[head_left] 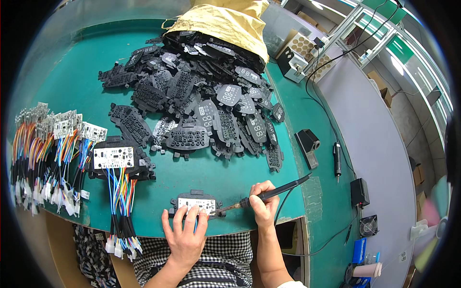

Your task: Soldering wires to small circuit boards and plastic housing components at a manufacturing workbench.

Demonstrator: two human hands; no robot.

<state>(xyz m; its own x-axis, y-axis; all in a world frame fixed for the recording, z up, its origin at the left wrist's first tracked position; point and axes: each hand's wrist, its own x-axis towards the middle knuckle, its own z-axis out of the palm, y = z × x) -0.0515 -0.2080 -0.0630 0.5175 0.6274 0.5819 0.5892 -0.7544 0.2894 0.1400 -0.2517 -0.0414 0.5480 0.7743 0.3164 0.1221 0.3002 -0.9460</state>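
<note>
My right hand (264, 204) is wrapped round the dark handle of a soldering iron (283, 188). The iron's metal tip points left and meets the right end of a white circuit board (207, 205). This board lies on a black plastic housing (196, 195) near the bench's front edge. My left hand (185, 236) holds the board down, its fingertips on the lower part; blue wire shows between the fingers. The thumb is mostly hidden. To the left, another white circuit board (113, 157) rests on stacked black housings, its coloured wires hanging over the edge.
Many black display housings (187, 91) spill from a yellow sack (221, 24) across the green bench (158, 168). Wired circuit boards (62, 127) are bunched at the left edge. Rightward are an iron stand (307, 144), an electric screwdriver (337, 161), a small fan (369, 225) and cables.
</note>
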